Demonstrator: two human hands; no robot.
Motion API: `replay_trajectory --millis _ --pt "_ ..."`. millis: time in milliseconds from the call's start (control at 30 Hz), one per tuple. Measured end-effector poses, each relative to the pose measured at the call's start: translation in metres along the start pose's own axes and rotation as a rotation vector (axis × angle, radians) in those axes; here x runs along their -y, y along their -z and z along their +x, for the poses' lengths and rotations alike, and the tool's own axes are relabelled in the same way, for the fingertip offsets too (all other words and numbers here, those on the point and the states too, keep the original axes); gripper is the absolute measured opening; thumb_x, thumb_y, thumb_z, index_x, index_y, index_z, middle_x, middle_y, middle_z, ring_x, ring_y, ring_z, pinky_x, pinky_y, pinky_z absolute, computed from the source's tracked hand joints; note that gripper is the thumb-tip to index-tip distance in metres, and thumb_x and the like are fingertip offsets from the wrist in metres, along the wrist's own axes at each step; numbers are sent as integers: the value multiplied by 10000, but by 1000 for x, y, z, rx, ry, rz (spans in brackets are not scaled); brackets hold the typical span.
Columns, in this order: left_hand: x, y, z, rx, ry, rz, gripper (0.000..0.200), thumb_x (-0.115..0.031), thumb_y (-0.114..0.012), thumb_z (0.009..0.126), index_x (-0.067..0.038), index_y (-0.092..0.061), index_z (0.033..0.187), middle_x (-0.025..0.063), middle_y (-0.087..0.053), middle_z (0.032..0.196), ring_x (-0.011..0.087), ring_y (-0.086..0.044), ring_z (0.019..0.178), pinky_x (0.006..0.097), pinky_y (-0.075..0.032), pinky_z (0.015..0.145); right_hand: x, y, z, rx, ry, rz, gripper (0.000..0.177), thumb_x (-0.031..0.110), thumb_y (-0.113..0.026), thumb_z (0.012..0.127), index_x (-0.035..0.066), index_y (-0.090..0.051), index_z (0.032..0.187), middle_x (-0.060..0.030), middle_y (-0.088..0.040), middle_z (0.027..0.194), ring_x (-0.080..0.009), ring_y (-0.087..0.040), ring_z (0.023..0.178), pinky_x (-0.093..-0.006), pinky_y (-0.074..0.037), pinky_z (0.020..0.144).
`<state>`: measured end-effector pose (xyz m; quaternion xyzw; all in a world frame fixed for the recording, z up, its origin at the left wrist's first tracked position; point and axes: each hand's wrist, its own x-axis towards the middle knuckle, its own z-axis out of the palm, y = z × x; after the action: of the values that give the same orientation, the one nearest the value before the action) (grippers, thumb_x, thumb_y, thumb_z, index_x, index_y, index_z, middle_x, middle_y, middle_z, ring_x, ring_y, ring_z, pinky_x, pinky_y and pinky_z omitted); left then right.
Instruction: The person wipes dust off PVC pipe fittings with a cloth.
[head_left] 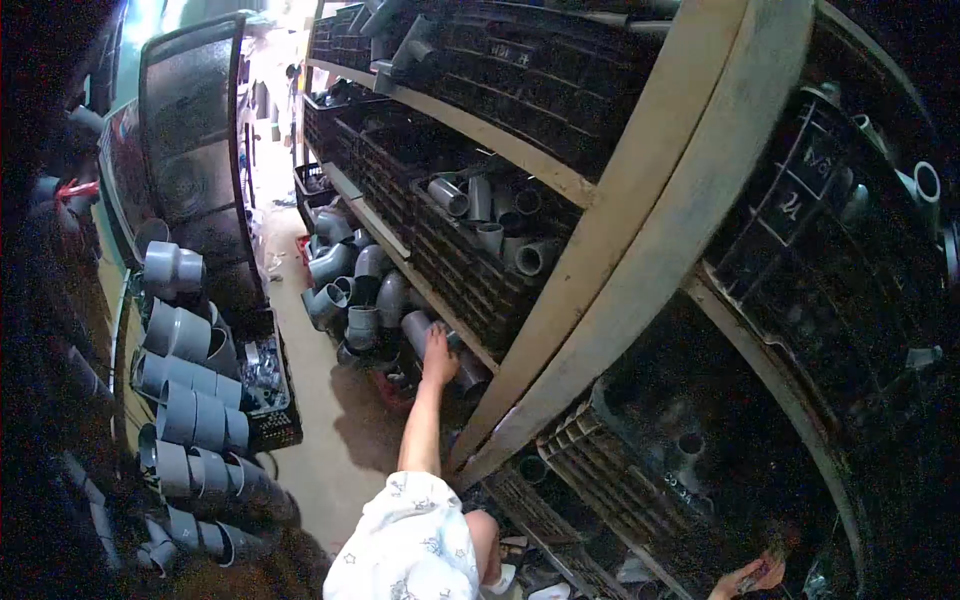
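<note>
My left hand [437, 357] reaches down from a white patterned sleeve [408, 530] to the lowest level of the rack. Its fingers are wrapped over a grey pipe fitting [415, 328], partly covered by the hand. Beside it lies a pile of grey elbow fittings [392, 295]. At the lower right edge, my right hand [748, 578] is in shadow near a dark crate [690, 500]. Its fingers look bent, but darkness hides whether anything is in them. A pipe fitting [690, 445] shows inside that crate.
A thick rack post [640, 220] rises between my hands. Black crates [470, 255] of pipe fittings fill the shelves. On the left stand stacked grey couplings [190, 370], a black basket [272, 425] and a dark framed panel [190, 130]. A narrow floor aisle [310, 400] runs toward bright light.
</note>
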<state>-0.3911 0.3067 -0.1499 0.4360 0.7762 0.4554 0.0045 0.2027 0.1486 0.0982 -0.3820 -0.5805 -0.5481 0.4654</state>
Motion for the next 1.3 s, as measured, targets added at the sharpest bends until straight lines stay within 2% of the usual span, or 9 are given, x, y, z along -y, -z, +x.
replay_trajectory --millis 67,267,433,533,633,767,967,1133,1300 --pt "7 11 0 19 37 -391 486 -44 -533 728 12 -380 1185 226 -245 1315 372 -262 1205 393 -245 992 -8 -1 -14 34 -12 -36 292 273 -414 876 -9 -483 900 -175 -489 822 -279 -480 648 -384 -413 604" --pt "-67 68 -65 -332 -45 -526 367 -113 -548 779 -30 -447 1122 167 -401 1187 289 -381 1128 354 -339 890 -34 2 -50 119 -68 -124 284 208 -417 881 1 -409 1075 -164 -416 1038 -282 -477 834 -402 -410 715" --pt "-182 140 -52 -295 -278 -607 311 -57 -580 736 -31 -490 1033 144 -430 1137 277 -421 1056 342 -362 858 -49 5 -72 215 -182 -155 344 193 -427 875 5 -390 1161 -162 -385 1170 -301 -448 984 -430 -369 817" --pt "-230 161 -8 -489 -461 -285 431 -125 -599 709 -47 -451 1107 174 -423 1133 341 -398 1051 396 -332 892 -55 2 -91 281 -350 -156 361 278 -450 851 -7 -479 1071 -181 -439 1132 -352 -369 1063 -476 -251 900" --pt "-256 169 26 -205 -340 -104 592 -266 -589 655 -83 -405 1188 218 -391 1182 362 -385 1076 411 -344 898 -61 5 -96 344 -329 -97 405 287 -449 862 5 -418 1153 -168 -371 1220 -322 -311 1147 -455 -237 942" --pt "-245 166 54 66 -348 -59 621 -249 -575 626 -97 -403 1204 199 -392 1201 372 -391 1079 408 -369 887 -42 12 -68 348 -286 -103 385 273 -462 865 12 -439 1147 -168 -402 1203 -323 -283 1178 -457 -234 947" --pt "-225 167 68 79 -387 -168 596 -236 -629 594 -97 -471 1151 186 -460 1140 337 -445 1053 373 -387 873 -25 14 -50 298 -355 3 369 232 -514 802 20 -464 1099 -182 -426 1137 -347 -313 1127 -475 -221 938" --pt "-229 165 64 -63 -318 -335 392 -222 -609 673 -26 -556 1008 192 -590 933 334 -543 932 367 -431 782 -20 26 -36 436 -338 -49 384 247 -531 787 35 -470 1102 -166 -423 1149 -347 -337 1104 -485 -236 937" --pt "-223 191 38 -365 -245 -579 388 -221 -606 694 8 -546 1001 122 -587 841 177 -545 731 282 -442 677 -11 33 -16 416 -358 13 411 249 -553 765 31 -472 1104 -162 -440 1124 -342 -344 1104 -488 -221 955"
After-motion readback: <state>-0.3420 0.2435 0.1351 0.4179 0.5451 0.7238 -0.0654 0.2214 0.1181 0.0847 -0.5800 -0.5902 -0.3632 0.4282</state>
